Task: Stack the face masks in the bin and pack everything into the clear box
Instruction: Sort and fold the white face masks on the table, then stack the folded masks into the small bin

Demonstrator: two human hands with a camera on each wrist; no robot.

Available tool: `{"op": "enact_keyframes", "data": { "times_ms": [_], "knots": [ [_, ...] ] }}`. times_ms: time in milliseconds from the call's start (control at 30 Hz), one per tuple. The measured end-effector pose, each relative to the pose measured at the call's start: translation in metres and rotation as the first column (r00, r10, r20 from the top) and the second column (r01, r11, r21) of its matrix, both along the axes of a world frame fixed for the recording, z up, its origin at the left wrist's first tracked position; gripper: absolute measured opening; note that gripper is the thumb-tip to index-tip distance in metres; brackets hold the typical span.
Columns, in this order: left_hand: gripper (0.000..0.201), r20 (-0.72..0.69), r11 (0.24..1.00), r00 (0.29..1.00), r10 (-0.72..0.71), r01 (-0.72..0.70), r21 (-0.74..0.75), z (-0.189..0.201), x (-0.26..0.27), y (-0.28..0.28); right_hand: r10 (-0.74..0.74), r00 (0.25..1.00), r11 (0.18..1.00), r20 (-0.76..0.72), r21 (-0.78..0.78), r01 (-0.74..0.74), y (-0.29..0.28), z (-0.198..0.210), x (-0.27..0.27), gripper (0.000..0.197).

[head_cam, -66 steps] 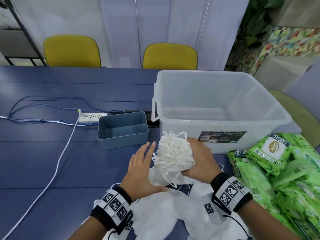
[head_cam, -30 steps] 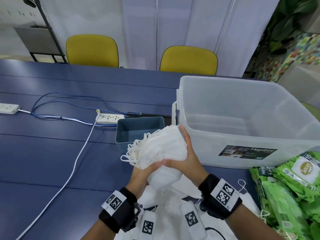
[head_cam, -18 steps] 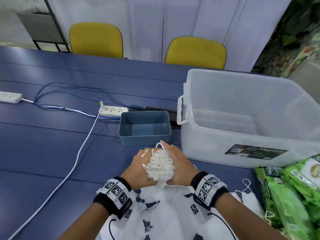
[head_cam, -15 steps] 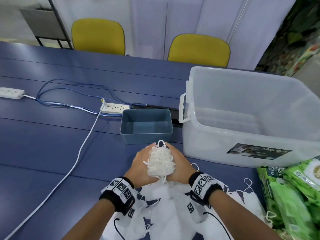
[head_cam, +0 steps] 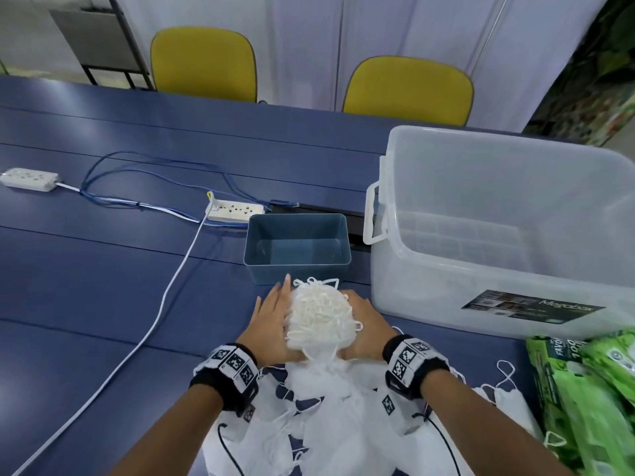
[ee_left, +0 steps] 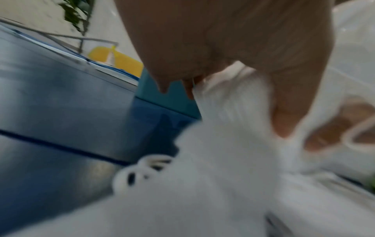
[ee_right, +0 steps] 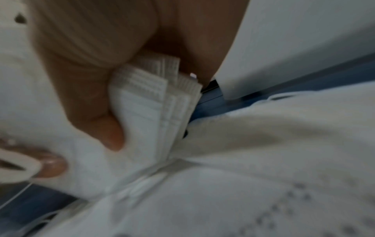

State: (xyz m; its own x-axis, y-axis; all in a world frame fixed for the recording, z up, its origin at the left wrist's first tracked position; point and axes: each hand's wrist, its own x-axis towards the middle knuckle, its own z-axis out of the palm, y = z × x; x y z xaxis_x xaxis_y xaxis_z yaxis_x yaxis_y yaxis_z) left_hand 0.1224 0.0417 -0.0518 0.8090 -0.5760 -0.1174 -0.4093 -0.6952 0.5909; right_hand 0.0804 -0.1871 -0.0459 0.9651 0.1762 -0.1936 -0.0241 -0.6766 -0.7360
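We hold a bundle of white face masks [head_cam: 321, 317] upright on its edge between our two palms, ear loops bunched on top. Our left hand [head_cam: 271, 324] presses flat against the bundle's left side, fingers straight, while our right hand [head_cam: 364, 329] cups the right side, its thumb and fingers wrapped around the stacked pleated edges, as the right wrist view shows. Standing the bundle on end over the table [head_cam: 103, 276] looks like a way to square the edges, so the masks will sit as one neat stack.

The small blue bin [head_cam: 297, 269] waits just beyond our fingertips, with nothing in it, and the clear box [head_cam: 508, 235] stands to its right, also holding nothing. More loose masks [head_cam: 330, 424] lie under our wrists, and green wet-wipe packs [head_cam: 591, 389] are heaped at the right, so we judge the packing has barely begun. A power strip [head_cam: 235, 210] and its cables lie behind the bin.
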Motion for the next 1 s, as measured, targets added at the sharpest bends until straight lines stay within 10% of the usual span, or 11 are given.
{"op": "enact_keyframes", "data": {
  "times_ms": [133, 367, 700, 900, 1000],
  "knots": [
    [0.076, 0.028, 0.963, 0.999, 0.040, -0.032, -0.266, 0.000, -0.008, -0.010, -0.057, 0.993, 0.997, 0.104, 0.057, 0.051, 0.002, -0.003, -0.005, 0.078],
    [0.109, 0.084, 0.992, 0.996, 0.003, 0.008, -0.128, -0.021, 0.001, -0.006, 0.028, 0.995, 0.997, 0.094, -0.077, -0.021, -0.005, -0.013, 0.003, 0.095],
    [0.054, 0.238, 0.995, 0.971, -0.023, 0.045, -0.088, 0.005, 0.011, -0.019, 0.043, 0.973, 0.997, 0.227, -0.071, -0.027, 0.004, 0.002, 0.014, 0.068],
    [0.062, 0.020, 0.994, 1.000, -0.011, 0.013, -0.106, 0.017, 0.009, -0.015, 0.083, 0.996, 0.993, 0.041, -0.086, -0.079, 0.009, 0.016, 0.016, 0.072],
    [0.066, -0.194, 0.902, 0.948, 0.252, -0.302, -0.308, 0.008, 0.012, 0.013, 0.026, 0.993, 0.998, 0.115, 0.046, -0.032, 0.008, 0.043, 0.015, 0.081]
  ]
}}
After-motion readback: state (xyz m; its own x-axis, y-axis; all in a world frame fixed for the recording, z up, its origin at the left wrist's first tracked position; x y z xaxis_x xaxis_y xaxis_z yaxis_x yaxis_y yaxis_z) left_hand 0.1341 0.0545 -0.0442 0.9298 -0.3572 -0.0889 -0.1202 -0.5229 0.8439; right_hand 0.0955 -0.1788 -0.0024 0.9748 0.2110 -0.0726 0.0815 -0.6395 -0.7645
